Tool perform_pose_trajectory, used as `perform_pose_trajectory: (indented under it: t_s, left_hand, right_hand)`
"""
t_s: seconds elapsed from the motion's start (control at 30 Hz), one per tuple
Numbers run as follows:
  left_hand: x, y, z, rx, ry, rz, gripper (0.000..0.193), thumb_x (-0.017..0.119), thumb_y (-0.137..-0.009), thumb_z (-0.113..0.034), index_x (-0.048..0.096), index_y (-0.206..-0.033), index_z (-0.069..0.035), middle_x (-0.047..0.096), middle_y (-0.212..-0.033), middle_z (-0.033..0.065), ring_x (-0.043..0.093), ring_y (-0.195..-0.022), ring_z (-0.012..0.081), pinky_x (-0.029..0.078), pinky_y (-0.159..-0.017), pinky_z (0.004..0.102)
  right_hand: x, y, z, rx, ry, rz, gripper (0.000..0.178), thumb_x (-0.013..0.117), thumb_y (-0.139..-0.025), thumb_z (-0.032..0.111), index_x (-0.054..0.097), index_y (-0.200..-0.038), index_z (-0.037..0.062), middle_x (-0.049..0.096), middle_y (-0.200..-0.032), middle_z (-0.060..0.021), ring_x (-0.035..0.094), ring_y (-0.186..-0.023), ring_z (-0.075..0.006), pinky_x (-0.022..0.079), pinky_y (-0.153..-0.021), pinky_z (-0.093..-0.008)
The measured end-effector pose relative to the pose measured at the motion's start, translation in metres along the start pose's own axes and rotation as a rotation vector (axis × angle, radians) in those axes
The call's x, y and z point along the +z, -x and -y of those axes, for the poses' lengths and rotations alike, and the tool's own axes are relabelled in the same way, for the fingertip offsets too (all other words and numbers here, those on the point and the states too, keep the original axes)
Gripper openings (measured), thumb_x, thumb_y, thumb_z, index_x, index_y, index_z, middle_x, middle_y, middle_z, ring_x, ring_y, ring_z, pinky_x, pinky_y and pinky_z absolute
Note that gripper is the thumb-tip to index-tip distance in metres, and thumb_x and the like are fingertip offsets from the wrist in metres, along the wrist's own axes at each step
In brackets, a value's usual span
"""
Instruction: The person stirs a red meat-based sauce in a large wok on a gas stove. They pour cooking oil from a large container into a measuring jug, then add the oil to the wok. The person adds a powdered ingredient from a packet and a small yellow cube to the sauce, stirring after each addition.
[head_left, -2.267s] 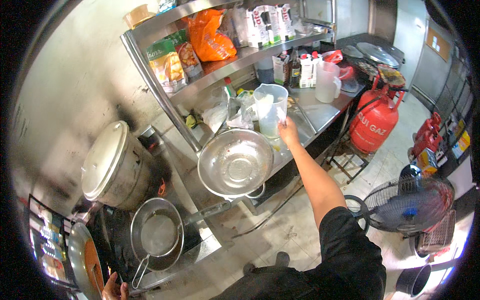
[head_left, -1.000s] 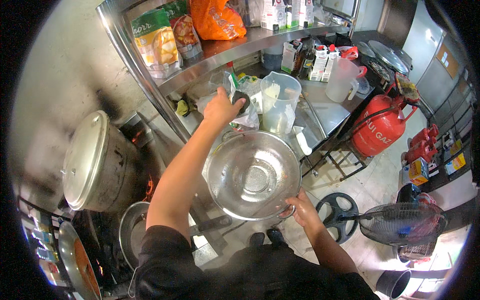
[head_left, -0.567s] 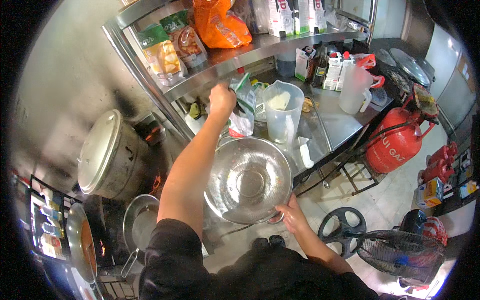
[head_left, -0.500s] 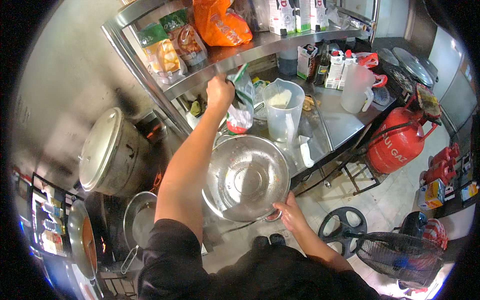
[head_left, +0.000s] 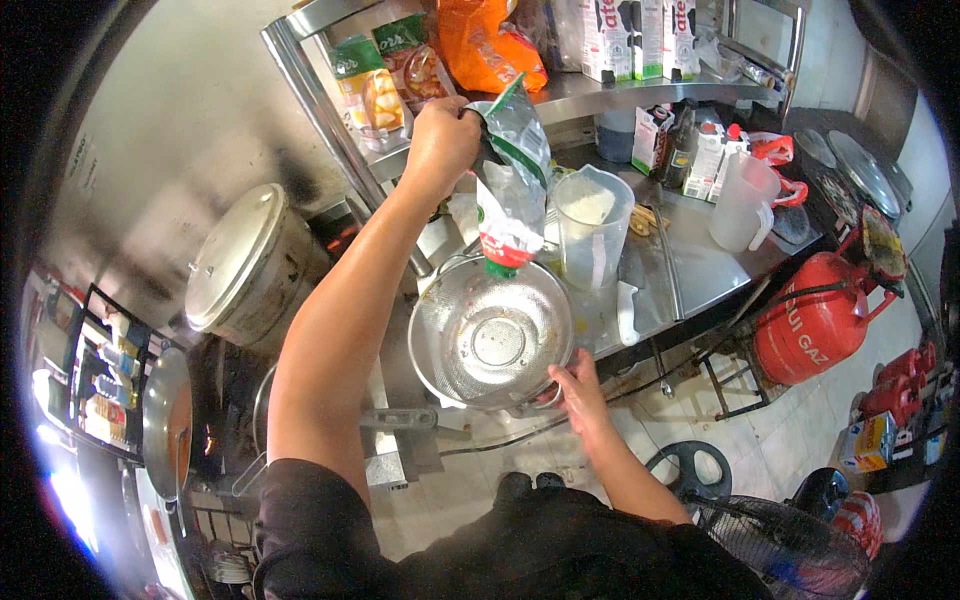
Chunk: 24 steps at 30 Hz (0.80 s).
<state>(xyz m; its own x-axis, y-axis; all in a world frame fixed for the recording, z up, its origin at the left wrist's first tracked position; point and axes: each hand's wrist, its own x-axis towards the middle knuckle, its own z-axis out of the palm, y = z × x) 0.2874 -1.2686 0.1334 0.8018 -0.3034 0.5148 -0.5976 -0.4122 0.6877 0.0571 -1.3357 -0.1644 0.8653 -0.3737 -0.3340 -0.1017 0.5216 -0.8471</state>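
Observation:
My left hand [head_left: 447, 140] is closed at the top of a green, white and clear plastic packet [head_left: 512, 205], which hangs over the far rim of a metal colander [head_left: 455, 350]. Something dark shows beside those fingers, too little of it to name. My right hand [head_left: 583, 400] grips the near right rim of the colander, thumb on top. The colander's perforated inside faces up. Just right of the packet stands a clear plastic jug [head_left: 590, 245] with something pale in it. A white-handled knife [head_left: 627, 312] lies by the jug.
To the left is a large lidded pot [head_left: 240, 260], with a wok [head_left: 167, 425] nearer me. A metal shelf [head_left: 640, 95] carries cartons and packets above the counter. At the right are a second jug [head_left: 742, 205], a red gas cylinder [head_left: 815, 320] and a fan [head_left: 790, 545].
My left hand has lifted the packet and brought it right, to the colander's far rim. The colander is slightly farther from me, still in my right hand. The whole view has shifted.

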Motion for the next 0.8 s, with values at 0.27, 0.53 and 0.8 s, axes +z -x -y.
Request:
perform_pose_trajectory:
  t_s: [0.27,0.53,0.8]
  left_hand:
    - [-0.041,0.066,-0.063,0.032,0.110,0.221,0.022,0.050,-0.082,-0.011,0.061,-0.084,0.007,0.056,-0.060,0.0102,0.050,-0.055,0.0135,0.044,-0.055,0.0336]
    - [-0.096,0.153,-0.109,0.207,-0.101,0.436,0.015,0.050,-0.081,-0.008,0.055,-0.078,0.005,0.053,-0.063,0.0142,0.051,-0.057,0.0182,0.042,-0.057,0.0350]
    - [-0.194,0.247,-0.129,0.504,-0.357,0.263,0.017,0.067,-0.073,-0.019,0.057,-0.072,-0.005,0.052,-0.073,0.0121,0.054,-0.065,0.0260,0.042,-0.056,0.0395]
  right_hand:
    - [0.015,0.032,0.068,-0.195,-0.395,0.247,0.063,0.054,-0.088,0.053,0.039,-0.133,0.0113,0.050,-0.126,-0.0121,0.051,-0.113,-0.0271,0.042,-0.094,-0.0411]
    - [0.078,0.051,0.066,0.043,-0.840,0.584,0.056,0.053,-0.089,0.052,0.046,-0.130,0.0137,0.049,-0.131,-0.0063,0.048,-0.119,-0.0224,0.043,-0.095,-0.0389]
    - [0.124,0.089,0.021,-0.123,-0.380,0.518,0.048,0.047,-0.092,0.047,0.054,-0.120,0.0094,0.062,-0.107,-0.0061,0.061,-0.094,-0.0218,0.052,-0.080,-0.0390]
